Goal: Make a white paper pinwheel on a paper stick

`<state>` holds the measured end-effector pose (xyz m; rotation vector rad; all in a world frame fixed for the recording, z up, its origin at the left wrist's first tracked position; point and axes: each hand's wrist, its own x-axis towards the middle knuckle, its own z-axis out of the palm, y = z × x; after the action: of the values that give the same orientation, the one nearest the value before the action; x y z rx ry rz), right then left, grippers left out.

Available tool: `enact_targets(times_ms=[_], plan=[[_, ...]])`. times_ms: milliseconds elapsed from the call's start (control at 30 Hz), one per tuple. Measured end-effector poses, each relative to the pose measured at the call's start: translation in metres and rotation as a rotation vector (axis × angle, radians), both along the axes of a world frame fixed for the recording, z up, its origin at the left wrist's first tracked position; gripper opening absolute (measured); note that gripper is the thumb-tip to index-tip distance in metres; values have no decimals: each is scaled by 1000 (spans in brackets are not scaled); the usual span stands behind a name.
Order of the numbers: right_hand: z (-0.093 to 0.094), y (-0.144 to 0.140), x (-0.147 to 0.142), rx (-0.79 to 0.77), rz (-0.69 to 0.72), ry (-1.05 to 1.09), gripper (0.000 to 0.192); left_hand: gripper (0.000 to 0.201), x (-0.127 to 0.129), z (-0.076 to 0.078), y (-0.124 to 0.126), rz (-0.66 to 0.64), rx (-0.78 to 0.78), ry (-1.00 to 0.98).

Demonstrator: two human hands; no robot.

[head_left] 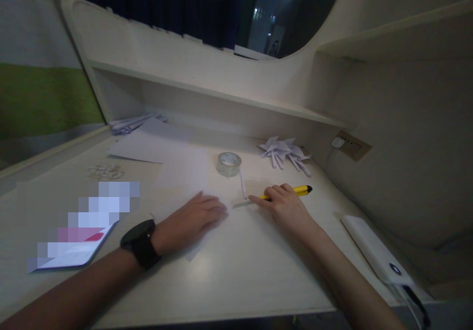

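My left hand [192, 219] lies flat, palm down, on a white sheet of paper [194, 253] in the middle of the pale desk [240, 280]. A black watch [141, 244] is on that wrist. My right hand [286, 207] grips a yellow and black utility knife [301, 190], with the index finger stretched toward a thin paper strip [242, 203] at the sheet's edge. A roll of clear tape [229, 164] stands just behind, a loose tape tail [243, 182] hanging toward the strip.
Folded white paper shapes [284, 153] lie at the back right. More white sheets [140, 143] lie at the back left under a shelf [207, 91]. A booklet [79, 251] sits at the left. A white power bank [377, 256] with cable rests at the right edge near a wall socket [353, 145].
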<state>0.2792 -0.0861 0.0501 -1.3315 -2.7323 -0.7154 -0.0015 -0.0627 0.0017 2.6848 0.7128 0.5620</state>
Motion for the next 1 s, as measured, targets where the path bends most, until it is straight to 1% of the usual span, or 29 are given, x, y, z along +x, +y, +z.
enact_targets(times_ms=[133, 267, 433, 633, 833, 1000], plan=[[-1, -1, -1, 19, 9, -9, 39, 29, 0, 3, -3, 12, -25, 12], [-1, -1, -1, 16, 14, -9, 38, 29, 0, 5, -5, 33, -16, -14], [-1, 0, -1, 3, 9, -12, 41, 28, 1, 7, -5, 20, -29, -4], [-2, 1, 1, 4, 7, -21, 40, 29, 0, 8, -6, 30, -32, 20], [-3, 1, 2, 24, 33, -10, 40, 30, -1, 7, -6, 24, -34, 32], [-2, 1, 0, 15, 12, -26, 39, 30, -1, 5, -6, 30, -30, 4]])
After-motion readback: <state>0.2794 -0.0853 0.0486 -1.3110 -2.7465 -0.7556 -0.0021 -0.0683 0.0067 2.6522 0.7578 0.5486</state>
